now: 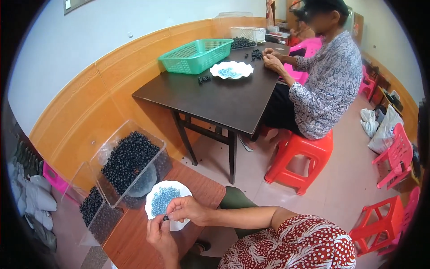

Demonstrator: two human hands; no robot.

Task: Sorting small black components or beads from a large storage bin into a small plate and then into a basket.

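My left hand (161, 238) and my right hand (188, 210) meet over the near edge of a white scalloped plate (185, 189). Between their fingertips is a small round black part (165, 218), pinched from both sides; its exact kind is too small to make out. On the plate lies a heap of tiny light-blue pieces (164, 200). Just beyond it, a clear plastic bin (163, 154) holds many black ring-shaped parts (127, 161). A second clear bin (106, 219) to its left holds more of them.
My plate and bins rest on a reddish-brown wooden table (130, 244). At a dark table (201, 101) beyond, a co-worker (324, 85) sits on a red stool (300, 163), hands near black parts. A green basket (195, 58) and another white plate (231, 70) stand there. Red stools (378, 222) are at right.
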